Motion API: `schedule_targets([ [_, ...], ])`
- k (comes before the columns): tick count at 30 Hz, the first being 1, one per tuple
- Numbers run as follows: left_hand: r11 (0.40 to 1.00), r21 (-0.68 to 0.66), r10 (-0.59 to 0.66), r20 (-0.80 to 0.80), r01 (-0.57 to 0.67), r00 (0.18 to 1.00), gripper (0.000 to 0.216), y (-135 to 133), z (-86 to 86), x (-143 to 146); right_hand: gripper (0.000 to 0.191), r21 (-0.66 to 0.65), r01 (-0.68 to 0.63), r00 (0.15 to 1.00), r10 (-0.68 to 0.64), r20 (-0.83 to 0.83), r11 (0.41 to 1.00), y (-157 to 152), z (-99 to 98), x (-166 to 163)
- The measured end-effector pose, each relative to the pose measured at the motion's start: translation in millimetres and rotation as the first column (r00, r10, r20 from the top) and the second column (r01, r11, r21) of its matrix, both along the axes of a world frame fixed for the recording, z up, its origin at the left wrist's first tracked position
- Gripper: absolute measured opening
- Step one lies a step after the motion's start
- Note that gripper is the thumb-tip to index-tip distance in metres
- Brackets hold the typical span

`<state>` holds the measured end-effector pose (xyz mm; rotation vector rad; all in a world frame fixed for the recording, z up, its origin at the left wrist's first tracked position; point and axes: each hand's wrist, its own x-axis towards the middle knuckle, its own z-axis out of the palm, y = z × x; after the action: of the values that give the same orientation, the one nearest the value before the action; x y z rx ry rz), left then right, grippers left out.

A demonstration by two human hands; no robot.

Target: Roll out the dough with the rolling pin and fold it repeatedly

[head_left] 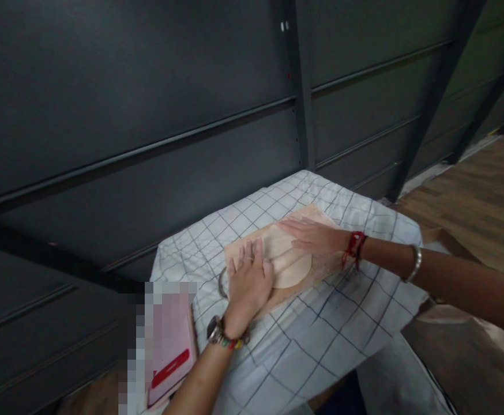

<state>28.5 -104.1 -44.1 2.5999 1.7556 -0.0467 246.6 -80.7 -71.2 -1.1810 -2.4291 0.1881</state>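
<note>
A thin, pale, rounded sheet of dough [293, 278] lies on a light wooden board [273, 301]. Across the dough runs a slim wooden rolling pin [283, 263]. My left hand [250, 279] rests palm down over its near-left end, fingers stretched forward. Over the pin's other end lies my right hand [316, 235], flat with the fingers extended to the left. Both palms press on the pin without wrapping round it, and they hide its ends. A grey curved metal band [223, 283] shows beside my left hand at the board's left edge.
The board sits on a table with a white checked cloth [321, 340]. A pink flat item with a red stripe [170, 369], partly pixelated, is at the table's left edge. A dark panelled wall [217, 86] stands behind. Wooden floor [485, 184] shows at right.
</note>
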Motion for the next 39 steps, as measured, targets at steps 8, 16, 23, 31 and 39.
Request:
schedule_targets([
  [8,0.994,-0.105,0.047,0.081,-0.039,0.996,0.061,2.0,4.2,4.8,0.068,-0.137,-0.021,1.0,0.024,0.02,0.99,25.5,-7.1,5.4],
  [16,0.988,-0.093,0.13,0.078,-0.123,0.988,0.061,11.3,0.4,5.5,0.071,-0.153,0.018,1.0,-0.015,0.021,0.988,22.0,5.8,3.5],
  [23,0.999,-0.031,0.017,0.103,-0.014,0.995,0.059,-3.9,3.3,8.7,0.059,-0.111,-0.05,0.994,0.061,0.095,0.993,6.5,4.9,8.2],
  [31,0.991,-0.13,-0.015,0.112,0.03,0.994,0.06,-5.0,7.3,13.1,0.051,-0.096,-0.062,0.992,0.072,0.107,0.993,-0.6,7.1,7.6],
  [39,0.988,-0.151,0.052,0.114,-0.034,0.992,0.06,-3.6,2.6,19.2,0.049,-0.079,-0.054,0.994,0.061,0.094,0.995,-2.1,9.9,8.7],
])
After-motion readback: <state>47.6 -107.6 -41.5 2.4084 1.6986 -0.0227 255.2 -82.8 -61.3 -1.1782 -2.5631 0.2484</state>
